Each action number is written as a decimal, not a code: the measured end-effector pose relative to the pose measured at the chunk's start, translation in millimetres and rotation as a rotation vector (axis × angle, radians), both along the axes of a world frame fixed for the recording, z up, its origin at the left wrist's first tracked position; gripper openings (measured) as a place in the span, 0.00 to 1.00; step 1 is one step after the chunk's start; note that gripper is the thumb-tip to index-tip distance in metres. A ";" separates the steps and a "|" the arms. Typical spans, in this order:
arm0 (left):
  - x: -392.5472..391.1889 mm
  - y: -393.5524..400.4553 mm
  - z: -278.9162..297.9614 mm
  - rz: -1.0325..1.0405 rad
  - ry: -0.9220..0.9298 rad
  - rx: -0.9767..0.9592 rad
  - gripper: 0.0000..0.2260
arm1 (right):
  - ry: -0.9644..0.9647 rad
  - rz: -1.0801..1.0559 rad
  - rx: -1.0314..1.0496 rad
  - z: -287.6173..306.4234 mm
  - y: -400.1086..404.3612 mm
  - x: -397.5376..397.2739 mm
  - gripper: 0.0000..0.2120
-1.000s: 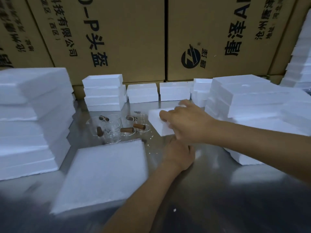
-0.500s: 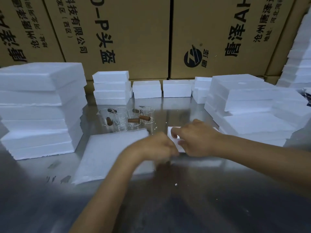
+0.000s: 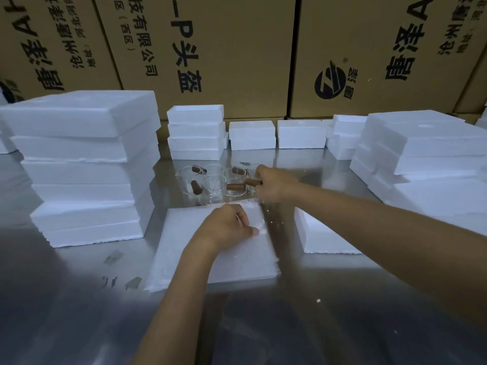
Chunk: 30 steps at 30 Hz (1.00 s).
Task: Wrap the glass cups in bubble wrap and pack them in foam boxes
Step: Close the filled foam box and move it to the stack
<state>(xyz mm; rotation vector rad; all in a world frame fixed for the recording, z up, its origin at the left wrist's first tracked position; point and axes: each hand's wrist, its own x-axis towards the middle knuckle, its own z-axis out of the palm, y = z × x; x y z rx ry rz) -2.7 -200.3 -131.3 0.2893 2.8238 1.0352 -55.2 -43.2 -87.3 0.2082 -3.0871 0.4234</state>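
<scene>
Several clear glass cups point(image 3: 213, 184) with brown wooden handles stand in a cluster on the steel table. My right hand point(image 3: 274, 184) reaches in from the right and grips the rightmost cup point(image 3: 251, 177); its wooden handle sticks out of my fingers. A stack of white bubble wrap sheets point(image 3: 189, 248) lies in front of the cups. On the stack's far right corner, my left hand point(image 3: 228, 225) pinches the top sheet with curled fingers. A small white foam box point(image 3: 321, 237) sits on the table just right of the wrap, partly hidden under my right forearm.
Tall stacks of foam slabs point(image 3: 84, 164) stand at left and foam slabs point(image 3: 427, 159) at right. Small foam boxes point(image 3: 196, 133) line the back edge in front of large cardboard cartons point(image 3: 226, 48). White foam crumbs dot the steel table point(image 3: 263, 325).
The foam box was set down on the table right of the wrap. My right hand let it go and moved back to the cups. My left hand moved onto the wrap.
</scene>
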 end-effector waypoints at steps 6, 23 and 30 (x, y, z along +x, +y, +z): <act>0.9 -2.9 0.4 -0.040 0.086 0.039 0.03 | 0.004 -0.075 -0.008 -18.1 -15.1 -26.5 0.06; 6.7 -23.9 14.9 0.024 0.140 0.226 0.08 | 0.362 -0.114 -0.608 -10.2 58.5 110.9 0.07; 16.9 -18.7 29.1 0.086 0.167 0.473 0.09 | 0.441 0.055 -0.230 -25.4 45.8 136.6 0.07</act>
